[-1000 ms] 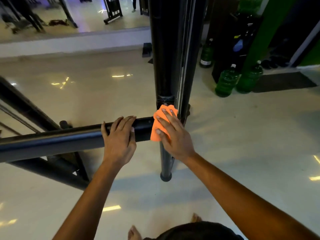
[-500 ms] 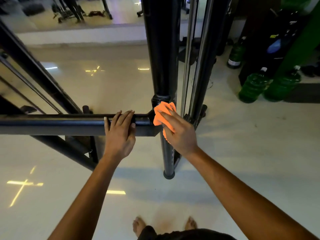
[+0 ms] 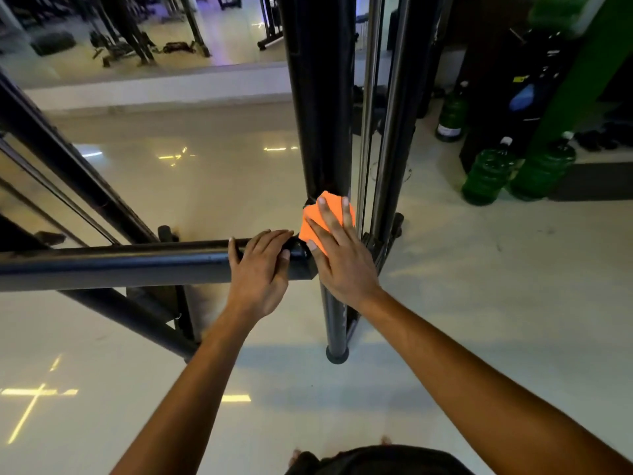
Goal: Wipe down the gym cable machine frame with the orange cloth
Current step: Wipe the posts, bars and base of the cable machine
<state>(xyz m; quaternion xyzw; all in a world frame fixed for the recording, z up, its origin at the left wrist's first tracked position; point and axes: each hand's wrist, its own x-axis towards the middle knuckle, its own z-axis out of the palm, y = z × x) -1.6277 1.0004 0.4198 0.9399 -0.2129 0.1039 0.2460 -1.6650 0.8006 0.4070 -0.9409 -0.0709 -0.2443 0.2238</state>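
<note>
Head view: the orange cloth (image 3: pixel 325 214) lies flat against the black post (image 3: pixel 318 97) of the frame, right at the joint where the crossbar (image 3: pixel 137 265) meets it. The right hand (image 3: pixel 337 255) presses the cloth there with fingers straight and spread, nothing curled round it; the cloth shows between and above the fingertips, and its lower part is hidden under the palm. The left hand (image 3: pixel 262 269) grips the crossbar's right end, just beside the joint, fingers wrapped over the top and thumb on the near side; its fingertips are out of sight behind the bar. The two hands nearly touch. Both forearms reach up from the bottom edge, the right one crossing in from the lower right corner. The post's foot (image 3: pixel 337 354) stands on the glossy floor (image 3: pixel 479 269). Chrome rods (image 3: pixel 371 97) run just right of the post. Green jugs (image 3: pixel 513 169) stand well apart at the right; the dark shapes behind them are hard to make out
</note>
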